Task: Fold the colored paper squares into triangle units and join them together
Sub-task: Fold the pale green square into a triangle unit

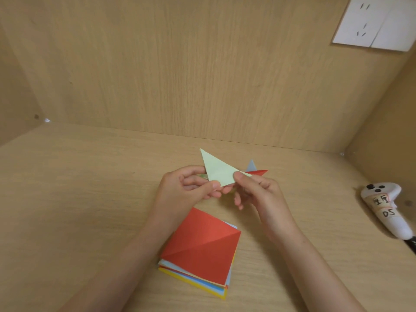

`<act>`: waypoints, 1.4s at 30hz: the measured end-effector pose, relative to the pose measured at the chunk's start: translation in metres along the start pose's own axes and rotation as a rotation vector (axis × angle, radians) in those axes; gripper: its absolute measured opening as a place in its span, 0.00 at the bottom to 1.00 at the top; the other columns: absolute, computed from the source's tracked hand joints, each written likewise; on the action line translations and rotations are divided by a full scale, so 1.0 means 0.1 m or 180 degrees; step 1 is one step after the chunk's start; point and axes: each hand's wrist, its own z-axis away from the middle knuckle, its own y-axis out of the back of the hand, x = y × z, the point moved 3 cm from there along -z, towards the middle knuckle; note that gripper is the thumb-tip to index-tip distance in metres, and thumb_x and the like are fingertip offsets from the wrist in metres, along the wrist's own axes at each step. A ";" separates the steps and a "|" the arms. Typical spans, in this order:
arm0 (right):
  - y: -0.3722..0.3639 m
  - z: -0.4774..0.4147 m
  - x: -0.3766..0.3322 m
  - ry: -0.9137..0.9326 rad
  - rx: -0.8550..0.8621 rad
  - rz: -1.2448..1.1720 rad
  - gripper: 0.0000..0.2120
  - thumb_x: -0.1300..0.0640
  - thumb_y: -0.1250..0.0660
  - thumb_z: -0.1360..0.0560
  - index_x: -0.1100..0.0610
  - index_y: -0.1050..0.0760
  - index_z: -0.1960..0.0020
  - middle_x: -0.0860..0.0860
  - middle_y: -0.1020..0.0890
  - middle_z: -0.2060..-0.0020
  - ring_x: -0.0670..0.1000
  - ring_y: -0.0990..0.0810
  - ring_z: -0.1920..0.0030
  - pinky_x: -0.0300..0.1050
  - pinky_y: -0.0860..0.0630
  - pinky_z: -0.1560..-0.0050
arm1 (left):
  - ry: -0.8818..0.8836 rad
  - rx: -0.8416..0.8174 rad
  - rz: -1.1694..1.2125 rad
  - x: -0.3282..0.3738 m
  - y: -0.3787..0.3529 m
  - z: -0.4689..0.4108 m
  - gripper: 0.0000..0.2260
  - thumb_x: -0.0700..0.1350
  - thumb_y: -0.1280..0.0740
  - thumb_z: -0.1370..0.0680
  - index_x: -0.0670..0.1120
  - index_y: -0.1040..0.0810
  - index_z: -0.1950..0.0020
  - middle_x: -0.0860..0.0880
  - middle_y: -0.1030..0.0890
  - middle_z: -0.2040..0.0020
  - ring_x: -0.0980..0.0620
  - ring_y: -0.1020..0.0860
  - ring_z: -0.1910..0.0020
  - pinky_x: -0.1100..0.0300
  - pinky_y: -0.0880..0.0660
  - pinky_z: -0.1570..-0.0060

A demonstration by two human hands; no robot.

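Above the wooden desk I hold a pale green paper triangle point(216, 168). My left hand point(186, 188) pinches its lower left edge between thumb and fingers. My right hand point(254, 190) pinches its right corner with the thumb on top. Behind the right hand, the tips of a red folded unit point(260, 172) and a light blue one point(251, 165) stick out; who holds them I cannot tell. Below my hands lies a stack of colored paper squares point(202, 248), with a red sheet creased along its diagonal on top.
A white handheld controller point(382, 208) with paper labels lies at the right edge of the desk. A wooden back wall and side walls enclose the desk. A white wall socket point(373, 23) sits at the upper right.
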 end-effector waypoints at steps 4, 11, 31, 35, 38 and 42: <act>-0.02 -0.03 0.00 0.0009 0.0012 -0.0012 0.19 0.60 0.45 0.20 0.69 0.22 0.60 0.59 0.17 0.65 0.51 0.28 0.74 0.41 0.31 0.73 | 0.0066 0.0142 0.0128 -0.02 0.03 -0.01 0.09 0.32 0.29 0.29 0.42 0.21 0.51 0.46 0.16 0.67 0.54 0.17 0.67 0.67 0.22 0.64; -0.06 0.01 0.01 0.0049 -0.0108 0.0412 0.21 0.59 0.46 0.19 0.70 0.19 0.55 0.53 0.16 0.63 0.47 0.27 0.71 0.38 0.30 0.69 | -0.0021 0.0525 0.0296 -0.03 0.10 -0.01 0.05 0.34 0.29 0.28 0.42 0.20 0.55 0.48 0.15 0.65 0.55 0.17 0.66 0.67 0.22 0.64; -0.16 0.12 0.14 0.0170 -0.1082 0.2696 0.19 0.39 0.26 0.36 0.44 0.20 0.48 0.40 0.24 0.56 0.38 0.27 0.54 0.33 0.32 0.53 | -0.0347 0.1076 -0.2161 -0.42 0.58 -0.29 0.12 0.38 0.41 0.20 0.50 0.20 0.52 0.47 0.23 0.49 0.60 0.28 0.55 0.68 0.38 0.58; -0.18 0.13 0.14 0.0173 -0.1236 0.2886 0.22 0.41 0.24 0.37 0.44 0.21 0.45 0.37 0.29 0.57 0.38 0.30 0.53 0.35 0.32 0.50 | -0.0263 0.1004 -0.2229 -0.45 0.58 -0.31 0.09 0.41 0.38 0.21 0.48 0.19 0.47 0.47 0.23 0.49 0.55 0.27 0.55 0.68 0.36 0.54; -0.20 0.13 0.13 0.0237 -0.1255 0.2886 0.21 0.44 0.23 0.37 0.45 0.20 0.46 0.37 0.29 0.58 0.38 0.30 0.52 0.35 0.32 0.49 | -0.0340 0.0957 -0.2204 -0.44 0.55 -0.32 0.09 0.42 0.37 0.21 0.46 0.19 0.45 0.46 0.22 0.46 0.54 0.25 0.50 0.66 0.34 0.46; -0.20 0.12 0.16 0.0331 -0.1158 0.2797 0.19 0.48 0.22 0.36 0.47 0.20 0.47 0.36 0.27 0.59 0.38 0.29 0.54 0.35 0.32 0.50 | -0.0781 0.1097 -0.2220 -0.33 0.50 -0.29 0.09 0.41 0.37 0.21 0.46 0.19 0.46 0.48 0.21 0.47 0.52 0.25 0.44 0.64 0.35 0.41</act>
